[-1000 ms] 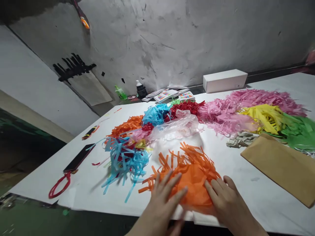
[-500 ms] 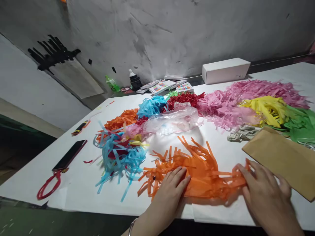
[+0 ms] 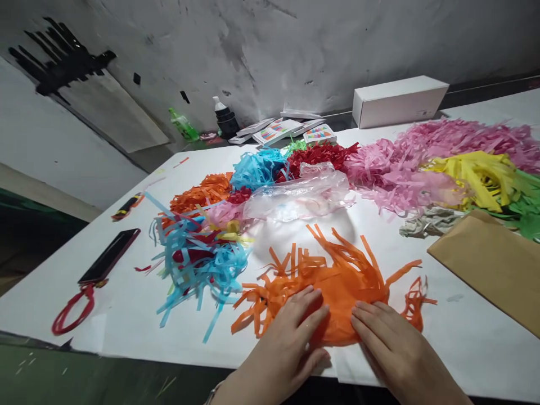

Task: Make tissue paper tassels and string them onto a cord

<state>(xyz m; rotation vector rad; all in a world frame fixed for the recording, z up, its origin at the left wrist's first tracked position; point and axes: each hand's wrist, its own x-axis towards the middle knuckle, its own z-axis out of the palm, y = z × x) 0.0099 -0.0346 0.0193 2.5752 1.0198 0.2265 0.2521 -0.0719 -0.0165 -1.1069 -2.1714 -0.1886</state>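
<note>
An orange tissue-paper piece with cut fringe strips (image 3: 337, 275) lies flat on the white table (image 3: 139, 315) near its front edge. My left hand (image 3: 289, 337) presses palm-down on its left part with fingers spread. My right hand (image 3: 390, 343) lies flat on its lower right part, fingers pointing toward the left hand. Neither hand grips anything. A loose orange fringe end (image 3: 415, 301) curls just right of my right hand.
A blue and red fringe pile (image 3: 198, 261) sits to the left, a clear plastic bag (image 3: 299, 197) behind. Pink (image 3: 405, 169), yellow (image 3: 481, 177) and green piles lie at the right, with a brown envelope (image 3: 493, 267). A phone with red strap (image 3: 107, 261) lies far left. A white box (image 3: 399, 101) stands by the wall.
My right hand has come back from the right end of the orange fringe to its middle, beside the left hand. The orange strips have bunched into a rounder shape.
</note>
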